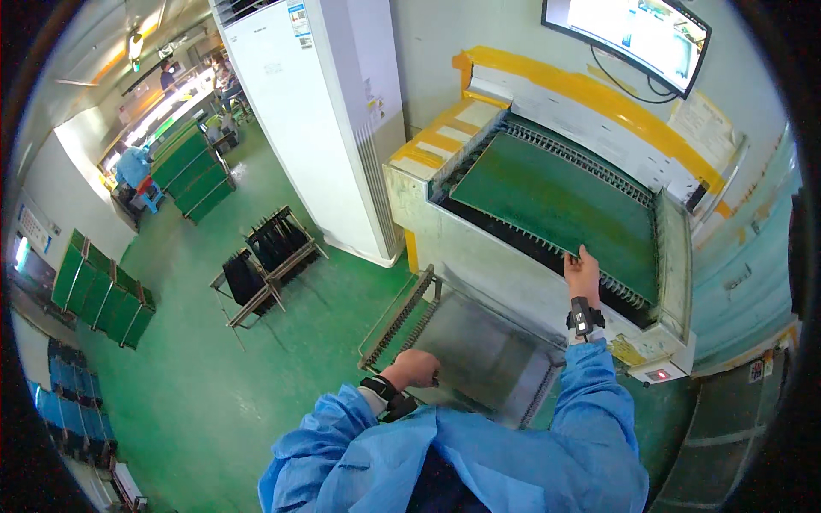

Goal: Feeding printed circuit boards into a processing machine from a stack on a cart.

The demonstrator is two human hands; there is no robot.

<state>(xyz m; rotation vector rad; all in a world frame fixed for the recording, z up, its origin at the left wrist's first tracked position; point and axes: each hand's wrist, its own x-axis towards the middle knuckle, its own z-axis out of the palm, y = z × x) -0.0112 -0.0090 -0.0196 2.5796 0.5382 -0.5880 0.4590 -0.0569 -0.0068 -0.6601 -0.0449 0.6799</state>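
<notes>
A large flat green board [556,201] lies across the toothed rollers of a low white machine [513,248]. My right hand [583,274] is closed at the board's near edge, thumb and fingers pinching it. Lower down and to the left, my left hand [415,369] is curled closed over a slotted rack [402,321] standing in front of the machine. What its fingers hold is hidden; a small dark bit shows at the fingertips. A grey, semi-clear sheet [487,346] stands in that rack, beside the left hand.
A tall white cabinet unit [299,111] stands left of the machine. On the green floor are racks of black boards [261,261] and stacked green panels [103,291]. A screen [633,34] hangs above the machine. People work at a far bench [171,111].
</notes>
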